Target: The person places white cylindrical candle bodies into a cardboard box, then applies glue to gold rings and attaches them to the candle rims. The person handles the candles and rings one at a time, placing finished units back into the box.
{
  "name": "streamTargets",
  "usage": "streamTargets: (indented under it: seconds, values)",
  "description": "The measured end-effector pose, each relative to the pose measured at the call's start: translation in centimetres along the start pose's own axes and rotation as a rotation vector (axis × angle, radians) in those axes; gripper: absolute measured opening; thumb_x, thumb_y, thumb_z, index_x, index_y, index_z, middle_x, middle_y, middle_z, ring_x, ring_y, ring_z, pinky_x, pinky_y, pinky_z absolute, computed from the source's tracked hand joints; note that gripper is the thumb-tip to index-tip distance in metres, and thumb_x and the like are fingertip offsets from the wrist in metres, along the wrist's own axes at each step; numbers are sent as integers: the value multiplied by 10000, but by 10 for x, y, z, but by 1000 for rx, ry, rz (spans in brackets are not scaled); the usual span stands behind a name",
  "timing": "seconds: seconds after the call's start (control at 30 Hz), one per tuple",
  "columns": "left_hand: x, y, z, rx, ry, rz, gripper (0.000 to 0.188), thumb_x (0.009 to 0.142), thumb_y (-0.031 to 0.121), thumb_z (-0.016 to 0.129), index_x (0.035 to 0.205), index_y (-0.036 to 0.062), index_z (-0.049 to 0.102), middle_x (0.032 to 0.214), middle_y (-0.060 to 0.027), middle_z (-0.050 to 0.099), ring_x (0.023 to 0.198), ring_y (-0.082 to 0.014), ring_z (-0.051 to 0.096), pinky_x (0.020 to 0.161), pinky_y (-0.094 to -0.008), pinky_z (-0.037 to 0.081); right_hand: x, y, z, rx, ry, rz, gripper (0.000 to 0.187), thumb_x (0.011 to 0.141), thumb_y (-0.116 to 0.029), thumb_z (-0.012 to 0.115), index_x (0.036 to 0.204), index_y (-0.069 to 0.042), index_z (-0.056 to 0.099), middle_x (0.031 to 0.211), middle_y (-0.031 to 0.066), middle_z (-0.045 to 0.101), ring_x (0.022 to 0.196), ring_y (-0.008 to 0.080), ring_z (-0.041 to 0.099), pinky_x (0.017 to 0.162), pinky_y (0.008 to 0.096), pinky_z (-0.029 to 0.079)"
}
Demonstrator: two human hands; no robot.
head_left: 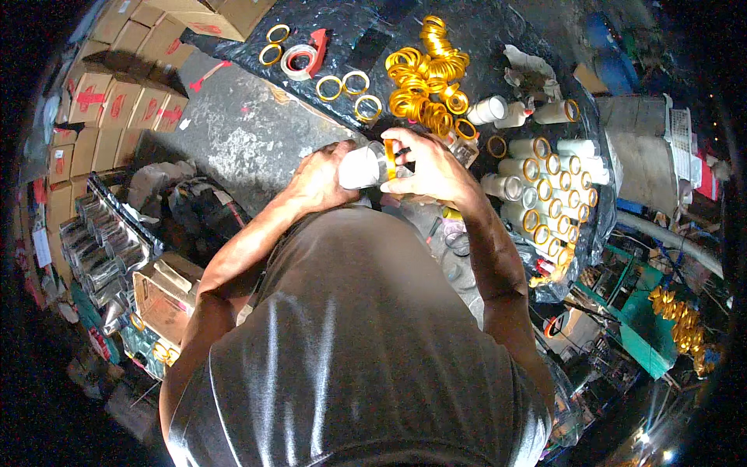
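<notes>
My left hand is wrapped round a white cylinder with a clear-looking end, held sideways in front of my chest. At that end, the fingers of my right hand grip a gold ring by its rim, the ring standing on edge. Ring and cylinder end are very close; whether the ring is around it I cannot tell. Just beyond my right hand lies a heap of gold rings. To the right, several whitish cylinders with gold rims lie on their sides in rows.
Black plastic sheeting covers the work surface. On it lie a red tape dispenser and a few loose rings. Cardboard boxes are stacked at the left, above shiny metal cylinders. An open carton sits by my left elbow.
</notes>
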State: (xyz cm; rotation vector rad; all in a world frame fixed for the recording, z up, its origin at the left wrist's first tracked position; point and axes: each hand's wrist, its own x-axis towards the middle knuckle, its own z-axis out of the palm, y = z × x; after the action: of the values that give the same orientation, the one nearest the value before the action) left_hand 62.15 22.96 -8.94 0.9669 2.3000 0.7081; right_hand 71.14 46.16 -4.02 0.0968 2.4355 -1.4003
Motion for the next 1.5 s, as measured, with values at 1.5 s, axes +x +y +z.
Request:
streamTargets:
  seconds: [1.5]
  values:
    - [7, 30, 1, -275, -158, -124, 724, 571, 193, 869, 1244, 42, 647, 1111, -133, 753, 1036, -298, 725, 965, -400, 560, -5, 34, 5, 159, -92, -279, 773, 906, -193, 771, 1582, -111, 405, 1411, 161, 617, 1187, 237, 643, 1000, 414, 532]
